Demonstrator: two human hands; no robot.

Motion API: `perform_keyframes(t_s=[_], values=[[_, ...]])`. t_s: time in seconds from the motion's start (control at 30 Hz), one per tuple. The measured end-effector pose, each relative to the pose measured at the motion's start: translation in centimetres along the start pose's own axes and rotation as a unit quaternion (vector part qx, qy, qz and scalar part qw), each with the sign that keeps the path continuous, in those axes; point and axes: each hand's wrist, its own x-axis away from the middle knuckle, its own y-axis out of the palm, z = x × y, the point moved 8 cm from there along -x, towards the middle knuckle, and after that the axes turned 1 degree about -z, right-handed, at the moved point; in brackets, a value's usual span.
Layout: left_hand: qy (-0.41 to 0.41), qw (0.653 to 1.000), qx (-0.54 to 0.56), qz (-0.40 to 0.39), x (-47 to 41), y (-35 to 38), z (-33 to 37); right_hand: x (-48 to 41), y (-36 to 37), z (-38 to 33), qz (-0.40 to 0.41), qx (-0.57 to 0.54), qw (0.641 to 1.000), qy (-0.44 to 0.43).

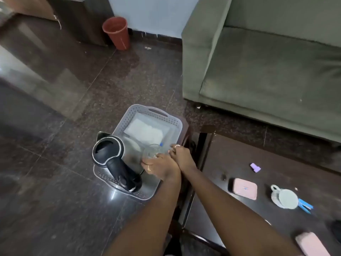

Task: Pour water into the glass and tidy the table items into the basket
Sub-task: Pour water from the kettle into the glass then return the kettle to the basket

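Note:
A grey perforated basket [171, 119] stands left of the dark table. Inside it are a black and steel kettle [110, 154], a white folded cloth [145, 132] and a clear glass [152, 151]. My left hand [156, 167] and my right hand [181, 155] are both around the glass, low inside the basket beside the kettle. A small blue-capped item [161, 144] shows just behind the glass. On the table lie a pink box [244, 188], a white cup on a saucer [285, 197], a blue clothes peg [305, 206] and a purple piece [255, 167].
A green sofa [267, 61] fills the upper right. A red bin [117, 32] stands by the far wall. Another pink object [311, 243] lies at the table's near edge. Dark polished floor [55, 126] spreads to the left.

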Motion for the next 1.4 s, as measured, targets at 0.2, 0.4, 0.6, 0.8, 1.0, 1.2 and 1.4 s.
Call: perform_keyframes(t_s=[0.2,0.4,0.6,0.8,1.0,1.2,1.4], values=[[-0.161,0.985,-0.023,-0.053,-3.3,0.9,-3.6,-2.0,3.7,-0.5,-0.073,0.064,0.994,0.056],[-0.121,0.992,0.041,-0.019,-4.0,0.0,-4.2,-1.7,3.8,-1.1,-0.042,0.048,0.996,0.056],[0.077,0.987,0.144,0.015,0.0,-1.9,-0.2,3.3,-1.6,-0.4,0.094,-0.094,0.990,0.040],[0.205,0.947,0.185,-0.164,7.6,0.8,-0.8,10.4,-7.7,7.2,0.242,-0.190,0.947,0.088],[0.117,0.940,0.069,-0.314,11.9,7.0,-9.4,13.1,-6.6,17.7,0.236,-0.246,0.917,0.207],[0.069,0.899,0.076,-0.426,12.5,11.9,-14.3,11.1,-4.6,23.2,0.201,-0.208,0.926,0.241],[0.082,0.867,0.056,-0.488,12.2,15.3,-14.8,8.6,-5.1,25.3,0.204,-0.188,0.929,0.247]])
